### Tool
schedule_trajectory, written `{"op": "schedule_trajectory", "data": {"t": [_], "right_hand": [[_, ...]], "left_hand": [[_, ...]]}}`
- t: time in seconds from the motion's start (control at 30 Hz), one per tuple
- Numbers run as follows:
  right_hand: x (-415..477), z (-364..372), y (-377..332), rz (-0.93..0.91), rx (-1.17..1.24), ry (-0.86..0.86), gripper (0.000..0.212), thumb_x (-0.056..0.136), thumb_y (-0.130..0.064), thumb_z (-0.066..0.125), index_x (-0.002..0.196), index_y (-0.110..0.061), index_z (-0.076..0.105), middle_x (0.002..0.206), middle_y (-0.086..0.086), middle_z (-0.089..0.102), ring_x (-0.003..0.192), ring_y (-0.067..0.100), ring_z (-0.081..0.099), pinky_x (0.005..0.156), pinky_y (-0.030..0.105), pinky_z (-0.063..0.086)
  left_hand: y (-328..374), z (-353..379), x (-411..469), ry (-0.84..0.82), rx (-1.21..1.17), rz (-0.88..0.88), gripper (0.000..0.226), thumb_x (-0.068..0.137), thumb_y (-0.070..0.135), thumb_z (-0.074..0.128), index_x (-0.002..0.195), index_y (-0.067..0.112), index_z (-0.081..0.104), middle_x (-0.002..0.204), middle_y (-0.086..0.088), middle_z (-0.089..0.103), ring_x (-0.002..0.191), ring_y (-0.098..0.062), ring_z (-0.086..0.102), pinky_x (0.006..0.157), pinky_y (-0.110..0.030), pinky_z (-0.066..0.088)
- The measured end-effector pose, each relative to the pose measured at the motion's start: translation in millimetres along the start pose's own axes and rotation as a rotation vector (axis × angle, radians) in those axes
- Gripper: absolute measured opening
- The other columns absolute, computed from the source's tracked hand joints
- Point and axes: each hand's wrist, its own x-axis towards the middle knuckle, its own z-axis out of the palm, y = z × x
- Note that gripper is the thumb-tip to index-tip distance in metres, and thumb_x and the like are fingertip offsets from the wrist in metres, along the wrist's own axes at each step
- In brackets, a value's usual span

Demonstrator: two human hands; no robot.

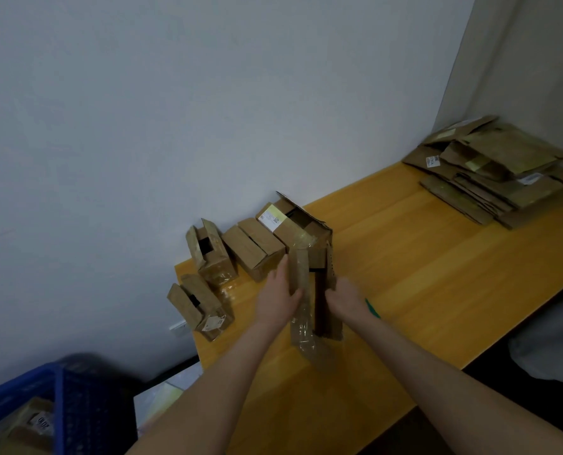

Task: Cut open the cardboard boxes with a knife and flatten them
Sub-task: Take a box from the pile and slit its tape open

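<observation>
cardboard box (pixel 300 267): brown, taped, flaps splayed | long axis: lower centre up toward wall | left hand (pixel 278 300): grips left flap | right hand (pixel 346 298): blurred, grip unclear

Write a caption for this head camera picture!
Left hand and right hand hold an opened, taped brown cardboard box on an orange wooden table, beside more small boxes.

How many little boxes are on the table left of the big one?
3: a front box at the table's left edge, a back box behind it, a middle box beside the big box. None seems hidden.
</observation>
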Motion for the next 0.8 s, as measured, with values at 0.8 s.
{"op": "schedule_trajectory", "data": {"t": [0.8], "right_hand": [[-3,-8,18,0.044,0.363,-0.004,0.015,0.098,-0.020,0.053,0.099,-0.006,0.058,0.090,0.008,0.057,0.079,0.019,0.054,0.063,0.029,0.044]], "left_hand": [[-3,-23,9,-0.028,-0.613,-0.180,0.029,0.096,0.030,0.057,0.098,0.003,0.066,0.098,-0.019,0.068,0.083,-0.023,0.064,0.080,-0.037,0.054]]}}
